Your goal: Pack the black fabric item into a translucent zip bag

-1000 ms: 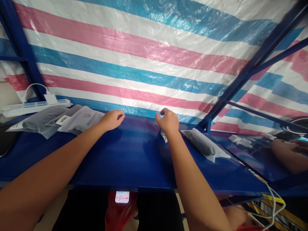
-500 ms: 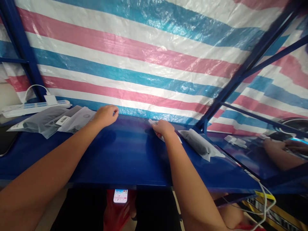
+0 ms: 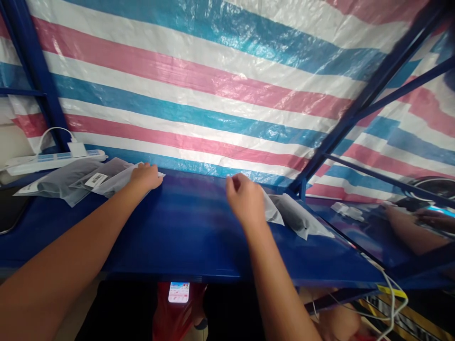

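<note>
My left hand [image 3: 146,176] is on the rightmost frosted plastic bag [image 3: 115,183] of the group at the left. Its fingers are bent over the bag's right end, and a pale corner shows beyond them. My right hand [image 3: 247,198] is raised over the blue table with fingers loosely curled, thumb and index apart, and nothing visible between them. Just right of it lies a frosted bag [image 3: 273,211], partly hidden by the hand. Against that bag rests another frosted bag [image 3: 296,217] with something dark inside.
More frosted bags [image 3: 66,182], one with a barcode label [image 3: 95,180], lie by a white power strip [image 3: 53,161] with a charger. A dark tablet-like device [image 3: 12,208] is at the left edge. Blue metal posts [image 3: 334,137] frame the table. Another person's arm [image 3: 412,227] is at right.
My left hand has moved down and left onto the rightmost bag of the left group. My right hand has let go of a frosted bag, which now lies nearer the bag at the right.
</note>
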Motion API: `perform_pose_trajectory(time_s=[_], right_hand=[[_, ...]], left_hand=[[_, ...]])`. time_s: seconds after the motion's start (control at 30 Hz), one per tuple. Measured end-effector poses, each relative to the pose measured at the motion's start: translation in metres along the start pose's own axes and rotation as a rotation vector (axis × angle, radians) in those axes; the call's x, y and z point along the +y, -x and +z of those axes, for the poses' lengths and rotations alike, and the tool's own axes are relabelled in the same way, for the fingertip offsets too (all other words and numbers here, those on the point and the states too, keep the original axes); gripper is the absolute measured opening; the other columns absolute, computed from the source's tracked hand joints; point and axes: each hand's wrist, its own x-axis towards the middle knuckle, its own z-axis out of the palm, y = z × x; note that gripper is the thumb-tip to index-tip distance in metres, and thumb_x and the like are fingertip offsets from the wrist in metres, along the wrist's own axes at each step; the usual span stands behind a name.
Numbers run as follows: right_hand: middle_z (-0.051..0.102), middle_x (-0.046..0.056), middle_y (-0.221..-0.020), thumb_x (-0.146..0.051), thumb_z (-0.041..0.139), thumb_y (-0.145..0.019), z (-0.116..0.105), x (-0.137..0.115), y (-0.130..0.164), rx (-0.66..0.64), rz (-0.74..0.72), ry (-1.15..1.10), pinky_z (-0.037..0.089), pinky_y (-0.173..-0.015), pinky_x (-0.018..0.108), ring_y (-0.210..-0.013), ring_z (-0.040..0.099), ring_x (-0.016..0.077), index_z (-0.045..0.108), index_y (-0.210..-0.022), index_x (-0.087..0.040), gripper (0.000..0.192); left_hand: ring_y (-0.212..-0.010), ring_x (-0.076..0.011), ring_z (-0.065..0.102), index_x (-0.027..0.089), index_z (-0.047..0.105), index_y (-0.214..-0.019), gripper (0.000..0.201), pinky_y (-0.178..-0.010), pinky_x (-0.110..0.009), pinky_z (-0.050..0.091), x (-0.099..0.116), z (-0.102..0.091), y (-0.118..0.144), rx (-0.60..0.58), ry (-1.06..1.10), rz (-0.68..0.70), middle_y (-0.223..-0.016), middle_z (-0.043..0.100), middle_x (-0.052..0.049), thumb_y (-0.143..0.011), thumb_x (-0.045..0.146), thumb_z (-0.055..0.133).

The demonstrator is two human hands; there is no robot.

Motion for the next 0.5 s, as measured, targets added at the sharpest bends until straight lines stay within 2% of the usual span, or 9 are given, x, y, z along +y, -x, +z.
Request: perform_pose_trajectory(time_s=[0.07, 0.1, 0.17, 0.2, 0.23, 0.27, 0.33, 0.4, 0.5], right_hand=[[0.066, 0.003, -0.068, -0.043, 0.038, -0.099, 0.012, -0.028, 0.08, -0.049, -0.124, -0.405, 0.048, -0.061, 0.036, -0.063, 0.061, 0.0224, 0.062, -0.073, -0.03, 0.037], [0.065, 0.001, -0.065, -0.039, 0.039, -0.097, 0.026, -0.036, 0.123, -0.172, -0.192, -0.532, 0.048, -0.059, 0.035, -0.059, 0.06, 0.0211, 0.062, -0.069, -0.032, 0.036], [0.066, -0.001, -0.062, -0.033, 0.055, -0.084, 0.065, -0.038, 0.198, -0.473, -0.317, -0.532, 0.048, -0.056, 0.034, -0.055, 0.06, 0.0212, 0.064, -0.067, -0.032, 0.02], [0.066, 0.0, -0.06, -0.03, 0.058, -0.079, 0.088, -0.031, 0.225, -0.572, -0.326, -0.474, 0.048, -0.054, 0.035, -0.054, 0.061, 0.0229, 0.064, -0.064, -0.03, 0.015], [0.07, 0.003, -0.068, -0.025, 0.056, -0.077, 0.11, -0.02, 0.245, -0.618, -0.276, -0.415, 0.052, -0.06, 0.038, -0.062, 0.066, 0.0266, 0.067, -0.069, -0.029, 0.014], [0.074, 0.005, -0.083, -0.021, 0.053, -0.077, 0.129, -0.005, 0.258, -0.623, -0.194, -0.397, 0.056, -0.068, 0.042, -0.077, 0.07, 0.0296, 0.071, -0.081, -0.029, 0.02], [0.074, 0.009, -0.107, -0.023, 0.049, -0.082, 0.159, 0.029, 0.264, -0.494, -0.001, -0.4, 0.055, -0.087, 0.049, -0.101, 0.069, 0.0336, 0.071, -0.109, -0.03, 0.036], [0.073, 0.011, -0.11, -0.037, 0.048, -0.088, 0.174, 0.061, 0.257, -0.385, 0.139, -0.432, 0.052, -0.095, 0.055, -0.108, 0.067, 0.0378, 0.071, -0.11, -0.031, 0.033], [0.076, 0.008, -0.096, -0.053, 0.042, -0.093, 0.181, 0.086, 0.242, -0.353, 0.186, -0.583, 0.056, -0.09, 0.053, -0.098, 0.071, 0.0366, 0.074, -0.103, -0.034, 0.038]], left_hand=[[-0.124, -0.042, 0.05, 0.014, 0.063, -0.124, 0.056, -0.096, -0.049, 0.045, 0.006, -0.001, 0.003, -0.006, -0.015, 0.039, -0.131, 0.059, -0.024, -0.087, 0.055, 0.052], [-0.124, -0.0414, 0.05, 0.014, 0.063, -0.123, 0.055, -0.096, -0.049, 0.045, 0.007, -0.001, 0.004, -0.009, -0.02, 0.056, -0.131, 0.059, -0.024, -0.088, 0.054, 0.05], [-0.124, -0.0413, 0.05, 0.014, 0.064, -0.122, 0.053, -0.096, -0.049, 0.045, 0.006, -0.002, 0.005, -0.013, -0.02, 0.084, -0.131, 0.059, -0.024, -0.09, 0.052, 0.048], [-0.124, -0.0415, 0.05, 0.014, 0.064, -0.122, 0.052, -0.096, -0.049, 0.046, 0.006, -0.002, 0.005, -0.016, -0.016, 0.095, -0.132, 0.059, -0.024, -0.09, 0.052, 0.048], [-0.125, -0.0419, 0.049, 0.014, 0.064, -0.122, 0.052, -0.096, -0.049, 0.046, 0.005, -0.001, 0.005, -0.016, -0.008, 0.105, -0.132, 0.059, -0.024, -0.09, 0.052, 0.048], [-0.126, -0.0422, 0.048, 0.014, 0.064, -0.122, 0.052, -0.095, -0.049, 0.046, 0.005, -0.001, 0.005, -0.019, 0.002, 0.111, -0.133, 0.058, -0.024, -0.09, 0.052, 0.049], [-0.126, -0.0424, 0.048, 0.015, 0.064, -0.123, 0.052, -0.095, -0.049, 0.046, 0.006, -0.002, 0.005, -0.026, 0.019, 0.113, -0.134, 0.058, -0.023, -0.089, 0.052, 0.05], [-0.127, -0.0422, 0.048, 0.016, 0.064, -0.124, 0.052, -0.096, -0.049, 0.045, 0.008, -0.002, 0.006, -0.033, 0.025, 0.113, -0.136, 0.057, -0.022, -0.089, 0.053, 0.051], [-0.129, -0.0424, 0.046, 0.016, 0.063, -0.126, 0.052, -0.098, -0.051, 0.044, 0.011, -0.003, 0.007, -0.043, 0.018, 0.115, -0.137, 0.056, -0.022, -0.089, 0.051, 0.051]])
